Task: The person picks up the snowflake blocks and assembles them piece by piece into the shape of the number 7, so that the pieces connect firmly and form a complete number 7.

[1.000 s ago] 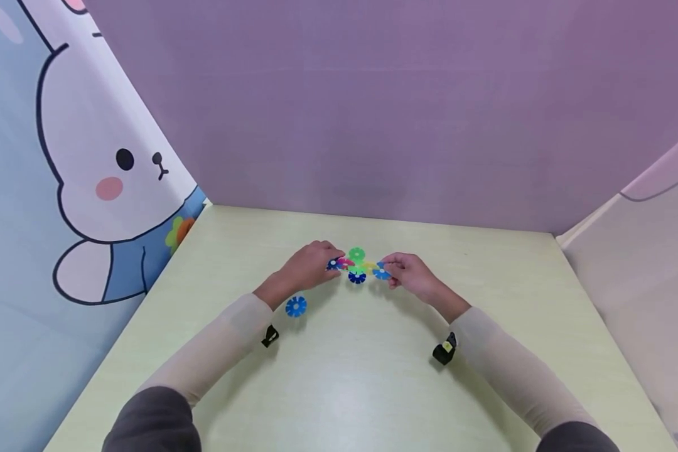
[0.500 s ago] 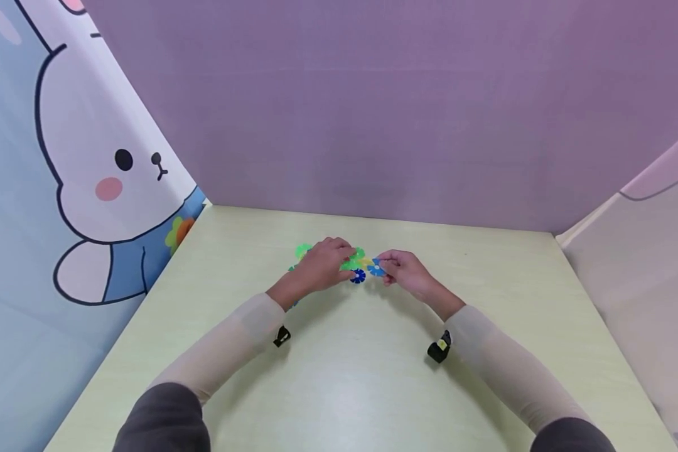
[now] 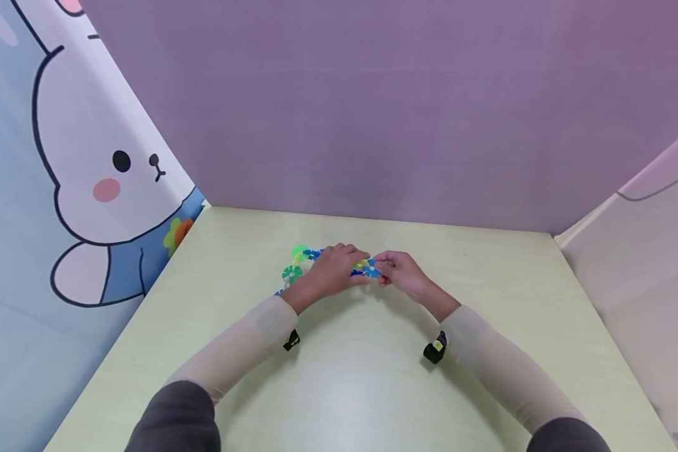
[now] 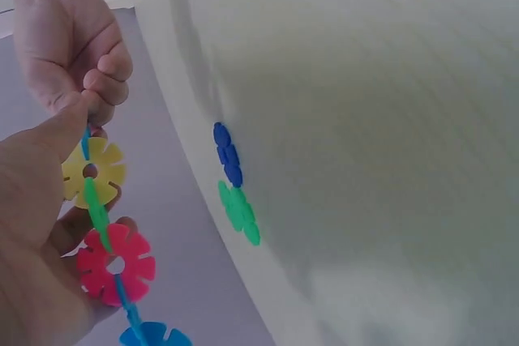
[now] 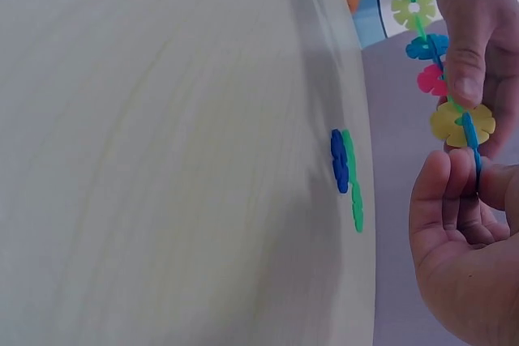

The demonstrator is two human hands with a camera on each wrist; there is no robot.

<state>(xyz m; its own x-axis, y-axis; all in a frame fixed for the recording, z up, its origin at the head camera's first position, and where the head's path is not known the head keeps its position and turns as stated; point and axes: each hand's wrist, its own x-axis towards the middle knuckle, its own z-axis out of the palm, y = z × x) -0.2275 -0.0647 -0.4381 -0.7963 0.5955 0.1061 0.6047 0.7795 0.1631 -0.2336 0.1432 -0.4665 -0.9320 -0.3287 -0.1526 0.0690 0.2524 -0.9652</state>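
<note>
One table [image 3: 339, 370]. Above it: one left hand [image 3: 333, 270], one right hand [image 3: 405, 276], one disc chain [image 5: 426, 46] with one visible pink disc [image 5: 432, 80] and at least two yellow discs [image 5: 448, 125]. On it: one dark blue disc [image 4: 228, 154], at least one green disc [image 4: 238, 210]. To its left: one printed rabbit [image 3: 79, 150].

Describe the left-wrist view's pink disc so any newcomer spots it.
Find the left hand, lower left. Follow the chain of discs down past the yellow disc. Between a green disc and a blue disc sits the pink disc, distinct in colour.
</note>
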